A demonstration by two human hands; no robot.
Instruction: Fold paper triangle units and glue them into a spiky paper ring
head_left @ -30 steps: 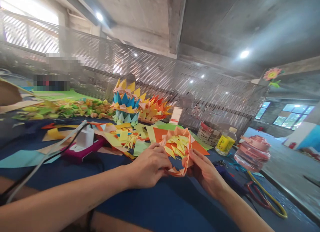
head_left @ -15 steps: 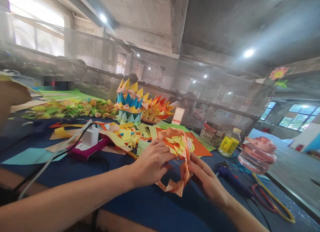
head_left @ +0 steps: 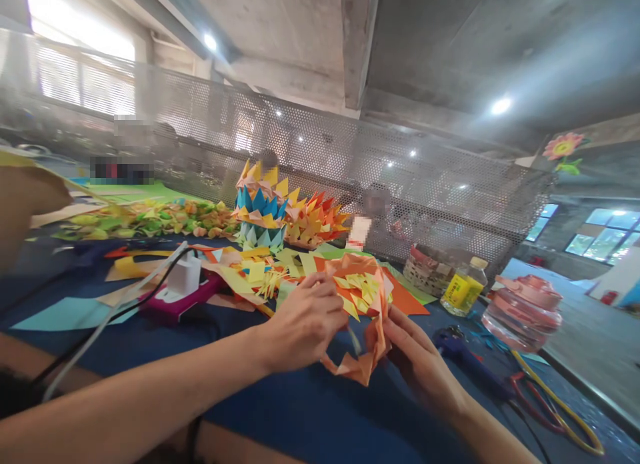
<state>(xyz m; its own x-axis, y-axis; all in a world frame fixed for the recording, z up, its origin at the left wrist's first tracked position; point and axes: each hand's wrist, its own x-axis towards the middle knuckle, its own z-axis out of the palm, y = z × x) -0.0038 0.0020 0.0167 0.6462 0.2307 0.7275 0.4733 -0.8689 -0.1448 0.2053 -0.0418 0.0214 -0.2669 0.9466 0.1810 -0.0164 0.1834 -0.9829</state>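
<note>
Both my hands hold an orange and yellow folded-paper flower (head_left: 363, 294) just above the dark blue table (head_left: 320, 417). My left hand (head_left: 303, 324) is closed on its left side, fingers curled round the paper. My right hand (head_left: 417, 357) pinches the lower right part, where a chain of orange folded pieces (head_left: 357, 367) hangs in a loop. Yellow pointed pieces fill the flower's middle.
Loose coloured paper sheets (head_left: 240, 271) and cut strips lie behind the flower. Finished spiky paper models (head_left: 280, 207) stand by a perforated metal screen (head_left: 350, 164). A white charger on a magenta box (head_left: 183, 287), a yellow-labelled bottle (head_left: 463, 287), a pink jar (head_left: 523, 311), a glue gun (head_left: 463, 354) and scissors lie around.
The paper flower has been turned and lifted slightly; its orange chain now hangs lower in a loop. Both hands have kept their hold and shifted a little to the right.
</note>
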